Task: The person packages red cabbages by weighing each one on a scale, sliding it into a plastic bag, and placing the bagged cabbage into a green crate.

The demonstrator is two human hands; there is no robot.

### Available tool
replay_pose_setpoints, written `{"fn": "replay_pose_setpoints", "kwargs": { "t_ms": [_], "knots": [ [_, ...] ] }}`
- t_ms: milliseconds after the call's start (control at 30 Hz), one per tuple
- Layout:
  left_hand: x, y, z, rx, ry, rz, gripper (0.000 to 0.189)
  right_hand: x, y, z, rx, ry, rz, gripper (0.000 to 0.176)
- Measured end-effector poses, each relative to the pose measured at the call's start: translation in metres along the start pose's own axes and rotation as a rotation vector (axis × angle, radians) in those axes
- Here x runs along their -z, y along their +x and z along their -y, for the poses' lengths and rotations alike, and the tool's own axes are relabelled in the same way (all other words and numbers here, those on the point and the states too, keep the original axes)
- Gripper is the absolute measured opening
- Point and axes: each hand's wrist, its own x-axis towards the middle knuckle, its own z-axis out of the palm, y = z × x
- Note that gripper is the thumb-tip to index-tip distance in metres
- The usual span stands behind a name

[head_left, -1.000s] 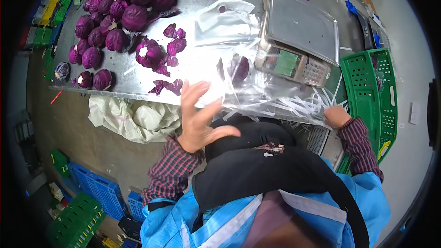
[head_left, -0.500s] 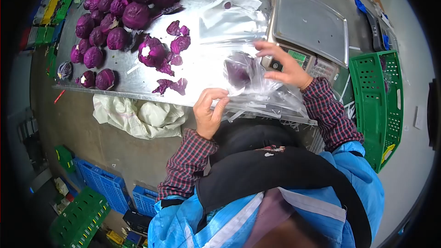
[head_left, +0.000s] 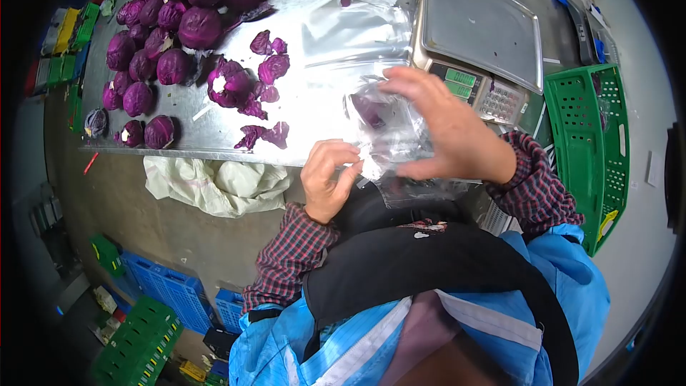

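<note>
A red cabbage (head_left: 368,109) sits inside a clear plastic bag (head_left: 400,132) near the front edge of the steel table. My left hand (head_left: 327,177) is closed in a pinch on the bag's near left edge. Over the bag's right side arches my right hand (head_left: 457,132), thumb and fingers spread apart; the fingertips are slightly blurred and lie close to the plastic. A stack of flat clear bags (head_left: 354,32) with a punched hole lies just beyond the cabbage.
A pile of red cabbages (head_left: 200,27) covers the table's left side, with loose cabbage leaves (head_left: 273,68) beside it. A weighing scale (head_left: 482,28) stands at the back right. A green crate (head_left: 587,150) is at the right. A white sack (head_left: 214,186) hangs below the table edge.
My right hand has moved down and closer to the camera, from beside the scale to around the bag's right side. My left hand keeps its pinch. The bag looks more gathered around the cabbage.
</note>
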Motion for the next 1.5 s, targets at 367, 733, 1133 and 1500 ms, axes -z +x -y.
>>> {"fn": "replay_pose_setpoints", "kwargs": {
  "t_ms": [367, 733, 1133, 1500],
  "knots": [
    [0.002, -0.02, 0.002, 0.127, -0.028, -0.026, 0.016, 0.011, -0.014, -0.118, -0.115, 0.409, 0.245, 0.064],
    [0.031, 0.044, 0.032, 0.555, -0.563, -0.415, 0.017, -0.049, 0.017, -0.125, -0.685, 1.199, -0.301, 0.024],
    [-0.031, 0.063, 0.047, 0.011, 0.56, 0.482, 0.079, -0.088, -0.055, -0.107, -1.261, 0.989, -0.186, 0.018],
    [-0.036, 0.09, 0.115, 0.839, -0.424, 0.851, 0.073, -0.094, -0.015, -0.091, -0.998, 1.11, 0.19, 0.055]
  ]
}}
